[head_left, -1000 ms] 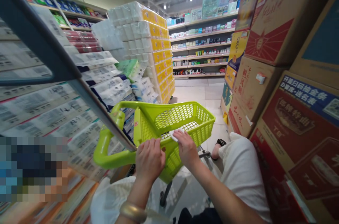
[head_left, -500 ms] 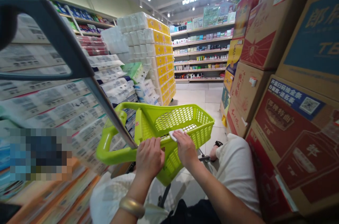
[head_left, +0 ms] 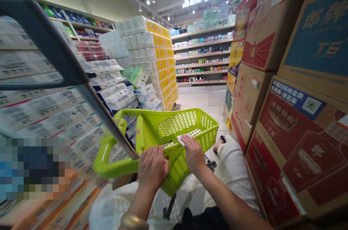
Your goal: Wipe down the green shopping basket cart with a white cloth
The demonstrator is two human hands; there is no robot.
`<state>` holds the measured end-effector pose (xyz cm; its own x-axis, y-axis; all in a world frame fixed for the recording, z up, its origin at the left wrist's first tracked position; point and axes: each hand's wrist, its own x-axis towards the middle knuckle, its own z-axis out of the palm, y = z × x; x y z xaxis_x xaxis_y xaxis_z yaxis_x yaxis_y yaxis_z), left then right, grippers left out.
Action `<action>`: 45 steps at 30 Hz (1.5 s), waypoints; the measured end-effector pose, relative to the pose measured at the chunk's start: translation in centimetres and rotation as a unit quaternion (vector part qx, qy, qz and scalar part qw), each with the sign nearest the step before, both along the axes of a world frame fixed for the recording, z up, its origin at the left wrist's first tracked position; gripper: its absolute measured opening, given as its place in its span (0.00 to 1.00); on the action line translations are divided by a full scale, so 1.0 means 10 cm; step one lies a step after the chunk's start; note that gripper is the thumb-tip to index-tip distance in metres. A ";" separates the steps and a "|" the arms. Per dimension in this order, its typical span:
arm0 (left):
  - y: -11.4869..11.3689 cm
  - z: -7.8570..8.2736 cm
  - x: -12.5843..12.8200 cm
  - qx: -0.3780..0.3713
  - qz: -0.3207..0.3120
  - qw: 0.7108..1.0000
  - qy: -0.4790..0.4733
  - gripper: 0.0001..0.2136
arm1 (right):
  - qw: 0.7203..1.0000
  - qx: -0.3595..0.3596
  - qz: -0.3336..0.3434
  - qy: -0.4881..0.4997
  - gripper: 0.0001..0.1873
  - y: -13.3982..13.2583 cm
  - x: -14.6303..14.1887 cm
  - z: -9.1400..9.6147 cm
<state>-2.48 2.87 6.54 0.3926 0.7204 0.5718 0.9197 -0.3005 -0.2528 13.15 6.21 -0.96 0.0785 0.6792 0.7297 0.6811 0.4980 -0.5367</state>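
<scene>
A lime-green plastic shopping cart basket (head_left: 201,128) stands in the aisle in front of me. My left hand (head_left: 152,168) grips the near rim of the basket, fingers curled over its edge. My right hand (head_left: 193,154) presses a small white cloth (head_left: 181,138) against the inside of the rim, fingers closed over it. A metal bangle sits on my left wrist. My white-trousered leg and sandalled foot (head_left: 220,142) stretch out to the right of the cart.
Shelves of wrapped tissue packs (head_left: 54,114) crowd the left. A tall stack of toilet-paper packs (head_left: 152,56) stands ahead. Brown and red cardboard cartons (head_left: 285,107) are piled on the right. Tiled floor (head_left: 206,97) runs to far shelves of bottles.
My right hand with the cloth has slid slightly right along the basket rim. The view has tipped up and shifted a little; the left hand keeps its grip.
</scene>
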 end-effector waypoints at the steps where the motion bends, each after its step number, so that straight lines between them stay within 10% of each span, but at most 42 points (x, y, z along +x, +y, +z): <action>1: 0.00 0.01 0.00 -0.003 0.002 1.000 -0.001 0.11 | 1.000 -0.001 0.003 0.001 0.26 -0.01 -0.01 0.01; 7: -0.01 0.03 0.02 -0.018 0.004 1.000 -0.015 0.10 | 0.994 0.031 0.108 -0.015 0.25 -0.12 -0.23 0.12; 45: 0.12 -0.02 0.02 -0.008 -0.021 1.000 -0.018 0.12 | 0.998 0.030 0.059 -0.001 0.26 -0.10 -0.08 0.00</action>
